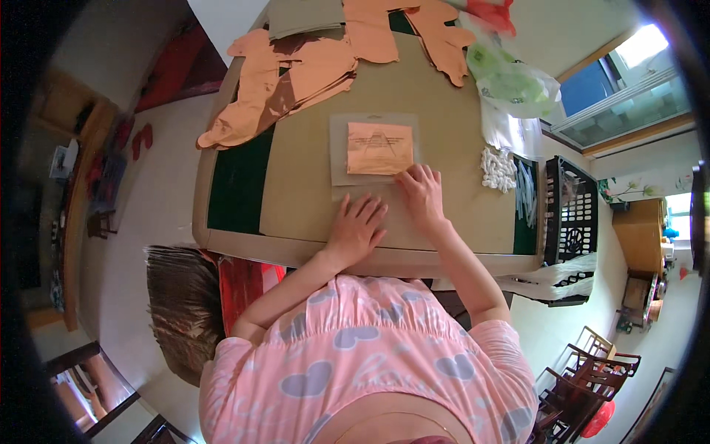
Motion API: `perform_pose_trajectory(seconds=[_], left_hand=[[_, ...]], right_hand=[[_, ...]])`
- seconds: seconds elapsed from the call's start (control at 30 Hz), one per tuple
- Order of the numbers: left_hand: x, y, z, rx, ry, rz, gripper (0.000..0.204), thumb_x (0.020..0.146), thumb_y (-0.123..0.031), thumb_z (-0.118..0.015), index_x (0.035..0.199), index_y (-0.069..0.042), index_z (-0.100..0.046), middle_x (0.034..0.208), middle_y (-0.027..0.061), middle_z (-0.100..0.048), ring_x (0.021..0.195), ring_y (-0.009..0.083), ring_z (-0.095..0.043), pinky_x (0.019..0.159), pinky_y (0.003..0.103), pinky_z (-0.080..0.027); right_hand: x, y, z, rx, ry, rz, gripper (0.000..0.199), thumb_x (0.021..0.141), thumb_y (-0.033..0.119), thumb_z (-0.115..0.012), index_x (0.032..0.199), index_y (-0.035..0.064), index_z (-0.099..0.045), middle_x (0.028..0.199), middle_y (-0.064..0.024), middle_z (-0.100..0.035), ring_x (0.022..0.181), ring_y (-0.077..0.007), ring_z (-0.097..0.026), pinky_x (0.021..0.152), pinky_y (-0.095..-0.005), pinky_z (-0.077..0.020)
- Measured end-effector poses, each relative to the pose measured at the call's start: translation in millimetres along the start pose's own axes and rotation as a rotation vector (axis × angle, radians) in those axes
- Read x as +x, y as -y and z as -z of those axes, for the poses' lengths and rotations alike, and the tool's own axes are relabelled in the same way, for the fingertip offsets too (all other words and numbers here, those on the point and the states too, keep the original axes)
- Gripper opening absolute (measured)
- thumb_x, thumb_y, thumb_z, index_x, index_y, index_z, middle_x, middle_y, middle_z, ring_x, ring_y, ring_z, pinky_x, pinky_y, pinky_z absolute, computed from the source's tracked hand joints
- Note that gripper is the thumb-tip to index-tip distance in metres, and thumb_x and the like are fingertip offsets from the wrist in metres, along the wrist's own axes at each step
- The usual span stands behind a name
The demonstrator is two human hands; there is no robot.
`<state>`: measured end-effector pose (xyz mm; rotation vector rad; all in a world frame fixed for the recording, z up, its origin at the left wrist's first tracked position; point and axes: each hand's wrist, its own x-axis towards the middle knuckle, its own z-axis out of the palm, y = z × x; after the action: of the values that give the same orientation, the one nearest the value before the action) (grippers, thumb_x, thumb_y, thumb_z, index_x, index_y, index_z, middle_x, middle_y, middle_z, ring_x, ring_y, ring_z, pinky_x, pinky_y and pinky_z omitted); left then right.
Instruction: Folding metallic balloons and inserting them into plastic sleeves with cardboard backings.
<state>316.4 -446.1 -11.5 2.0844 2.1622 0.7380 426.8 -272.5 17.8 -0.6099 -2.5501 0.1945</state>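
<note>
Beige table (444, 111), copper sheet (379, 148) just beyond right hand (421, 196) fingertips, left hand (356, 229) flat nearby

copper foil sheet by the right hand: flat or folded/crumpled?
Flat. The copper sheet lies spread on a translucent backing sheet, four straight edges showing, faint creases only. The right hand touches near its lower right corner.

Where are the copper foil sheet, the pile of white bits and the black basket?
copper foil sheet (379, 148), head view, middle of its shiny face.
pile of white bits (498, 169), head view, centre of the heap.
black basket (571, 214), head view, its slotted side wall.
</note>
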Motion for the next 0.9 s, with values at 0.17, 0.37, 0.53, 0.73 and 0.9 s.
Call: perform_pose_trajectory(seconds=[0.17, 0.37, 0.53, 0.73, 0.9], left_hand=[[-1, 1, 4, 0.007, -0.020, 0.006, 0.051, 0.085, -0.033, -0.064, 0.130, -0.010, -0.053, 0.135, 0.0117, -0.049, 0.132, 0.0298, -0.040, 0.109, 0.056, -0.028], [-1, 1, 4, -0.025, -0.027, 0.000, 0.050, 0.086, -0.031, -0.064, 0.129, -0.010, -0.055, 0.136, 0.0112, -0.049, 0.131, 0.0290, -0.040, 0.110, 0.056, -0.028], [1, 0, 4, -0.027, -0.032, -0.007, 0.048, 0.085, -0.030, -0.064, 0.128, -0.009, -0.056, 0.134, 0.0110, -0.051, 0.131, 0.0288, -0.041, 0.110, 0.056, -0.028], [2, 0, 6, -0.035, -0.033, -0.006, 0.048, 0.085, -0.030, -0.064, 0.127, -0.008, -0.056, 0.134, 0.0107, -0.051, 0.131, 0.0286, -0.042, 0.110, 0.056, -0.027], [-3, 3, 0, -0.036, -0.068, -0.007, 0.047, 0.085, -0.029, -0.064, 0.126, -0.008, -0.056, 0.133, 0.0104, -0.052, 0.130, 0.0280, -0.042, 0.110, 0.056, -0.027]], right_hand=[[-15, 0, 4, -0.026, -0.040, -0.098, 0.011, 0.079, 0.015, -0.064, 0.090, 0.0135, -0.064, 0.087, -0.0038, -0.057, 0.087, -0.0251, -0.056, 0.076, -0.0396, -0.0403], [-26, 25, 3, 0.031, 0.078, -0.014, 0.042, 0.080, 0.013, -0.061, 0.123, 0.0157, -0.060, 0.086, -0.0033, -0.056, 0.086, -0.0221, -0.056, 0.078, -0.0380, -0.0395], [-20, 27, -8, -0.068, 0.121, -0.078, 0.052, 0.082, 0.014, -0.059, 0.133, 0.0168, -0.055, 0.084, -0.0031, -0.057, 0.085, -0.0210, -0.057, 0.079, -0.0388, -0.0386], [-24, 23, -4, -0.124, 0.172, -0.076, 0.056, 0.082, 0.013, -0.058, 0.137, 0.0172, -0.051, 0.087, -0.0031, -0.062, 0.087, -0.0208, -0.059, 0.078, -0.0406, -0.0376], [-33, 21, 9, -0.143, 0.186, -0.054, 0.054, 0.081, 0.012, -0.059, 0.135, 0.0173, -0.053, 0.086, -0.0015, -0.063, 0.085, -0.0209, -0.059, 0.077, -0.0415, -0.0373]])
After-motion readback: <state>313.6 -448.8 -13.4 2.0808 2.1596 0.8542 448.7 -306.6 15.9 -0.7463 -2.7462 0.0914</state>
